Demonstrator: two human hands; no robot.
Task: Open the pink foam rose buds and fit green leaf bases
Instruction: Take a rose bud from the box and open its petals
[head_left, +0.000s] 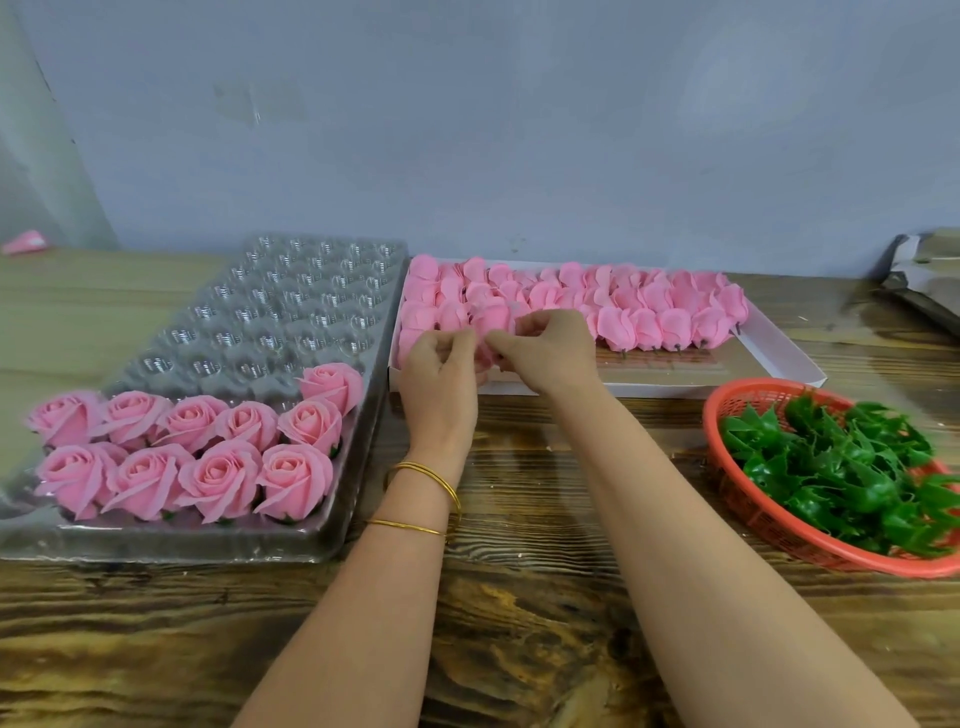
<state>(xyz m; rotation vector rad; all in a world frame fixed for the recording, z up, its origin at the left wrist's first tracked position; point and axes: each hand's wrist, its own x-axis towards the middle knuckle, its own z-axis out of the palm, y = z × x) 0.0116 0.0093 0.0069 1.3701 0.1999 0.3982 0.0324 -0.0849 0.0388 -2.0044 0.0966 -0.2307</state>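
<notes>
Table (519, 597) is dark-grained wood against a plain grey wall. On the left a clear plastic blister tray (291, 291) is laid lengthwise; its far pockets are unfilled, and ten finished roses (208, 447) are seated at the near end: four in the front row, five behind, one more at the right edge of the next row. Petals on these are spread open, with green just visible under a few. A red mesh basket (753, 514) is set at the right, near the table edge, heaped with green leaf bases (841, 467), glossy and pointed. Behind centre a shallow white box (779, 358) is packed with closed buds (649, 306) lying in rows, dark stubs pointing toward the near side; the near-right strip of the box is bare. A small pink item (23, 241) is seen at the far left, a grey object (924, 280) is cut off at the far right. Both forearms reach across the table centre, and part of the box's near-left corner is hidden by them. Two gold bangles (426, 478) are worn on the left wrist. One pink bud (487, 358) is held over that corner, mostly covered by fingers. Left-hand grip (441, 364) and right-hand grip (550, 353) are each pinched on it, fingertips almost meeting.
</notes>
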